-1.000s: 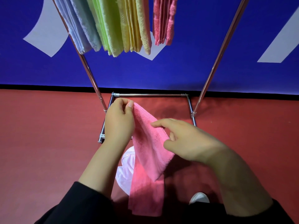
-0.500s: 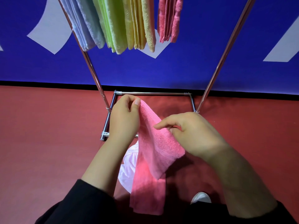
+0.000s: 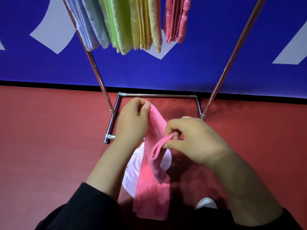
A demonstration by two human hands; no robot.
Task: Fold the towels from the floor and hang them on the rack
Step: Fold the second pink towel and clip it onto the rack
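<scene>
Mid-frame: left hand (image 3: 132,123) pinches the top corner of the pink towel (image 3: 153,176); right hand (image 3: 192,140), loosely reaching a second ago, now pinches a side edge, so folding is under way. Rack (image 3: 232,52) above holds folded towels; hanging is still ahead.

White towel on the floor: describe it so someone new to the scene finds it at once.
Start at the rack, whose chrome base frame sits on the red floor by the blue wall. Just in front of that frame, below both hands, lies the white towel, partly hidden behind the hanging pink towel. It is the only cloth on the floor and the only white one; the rest hang coloured.
</scene>
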